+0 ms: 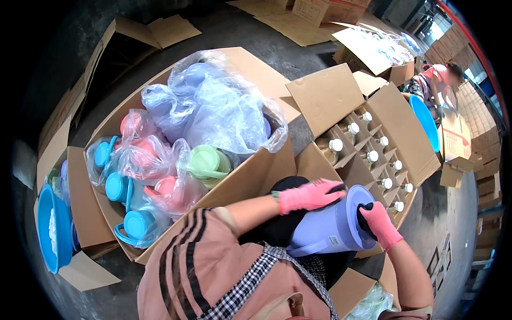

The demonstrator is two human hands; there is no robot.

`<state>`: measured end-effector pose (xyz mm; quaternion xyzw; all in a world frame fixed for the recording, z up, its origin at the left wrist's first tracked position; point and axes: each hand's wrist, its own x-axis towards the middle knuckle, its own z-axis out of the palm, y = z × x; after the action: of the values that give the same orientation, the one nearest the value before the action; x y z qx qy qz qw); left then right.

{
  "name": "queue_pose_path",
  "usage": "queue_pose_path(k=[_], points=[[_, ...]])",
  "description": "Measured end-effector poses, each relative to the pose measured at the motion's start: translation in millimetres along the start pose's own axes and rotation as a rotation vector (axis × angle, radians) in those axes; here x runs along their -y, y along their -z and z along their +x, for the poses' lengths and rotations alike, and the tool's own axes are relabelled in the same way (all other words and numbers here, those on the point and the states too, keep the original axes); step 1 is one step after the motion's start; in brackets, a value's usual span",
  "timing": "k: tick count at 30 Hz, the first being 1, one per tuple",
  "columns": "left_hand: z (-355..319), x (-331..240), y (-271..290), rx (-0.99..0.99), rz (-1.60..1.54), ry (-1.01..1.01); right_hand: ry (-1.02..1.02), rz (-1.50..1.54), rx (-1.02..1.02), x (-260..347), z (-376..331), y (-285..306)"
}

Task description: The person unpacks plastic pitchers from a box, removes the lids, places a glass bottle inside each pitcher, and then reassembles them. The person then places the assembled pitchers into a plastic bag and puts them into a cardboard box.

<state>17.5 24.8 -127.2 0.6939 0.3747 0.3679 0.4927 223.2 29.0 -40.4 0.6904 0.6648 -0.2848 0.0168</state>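
Note:
A lavender plastic pitcher [325, 229] lies tilted across my lap, its wide round end toward the right and its handle low on the left. My right hand [380, 224], in a pink glove with dark fingertips, is closed on the rim at that wide end. Gloved the same way, my left hand [312, 196] reaches over the pitcher's upper side with fingers stretched out near the rim. Whether those fingertips touch the pitcher is hard to tell. Left of my arms stands a large carton [213, 200] of bagged pitchers, including a green-lidded one [208, 161].
An open divided carton [402, 114] of white-capped bottles stands beyond my hands. Blue basins are at the far left [47, 234] and right [425, 122]. A person [440, 80] bends over cartons at the upper right. By my right elbow, a carton [349, 285] holds clear plastic.

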Motion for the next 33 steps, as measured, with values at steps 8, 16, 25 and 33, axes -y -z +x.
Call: queue_pose_path(k=[8, 16, 25, 33], points=[[-106.7, 34.3, 165.2, -0.231, 1.536, 0.238, 0.006, 0.178, 0.034, -9.8, -1.0, 2.0], [-101.0, -77.3, 148.6, -0.639, 1.412, -0.400, 0.322, 1.017, -0.019, 11.5, -83.4, 1.6], [-83.3, -108.2, 13.4, 0.169, 0.939, -0.650, 0.099, 1.350, -0.075, 55.0, -78.0, -34.7], [-16.5, -83.3, 56.3, -0.266, -0.213, 0.236, 1.090, 0.836, 0.287, -3.8, -106.0, -15.7]])
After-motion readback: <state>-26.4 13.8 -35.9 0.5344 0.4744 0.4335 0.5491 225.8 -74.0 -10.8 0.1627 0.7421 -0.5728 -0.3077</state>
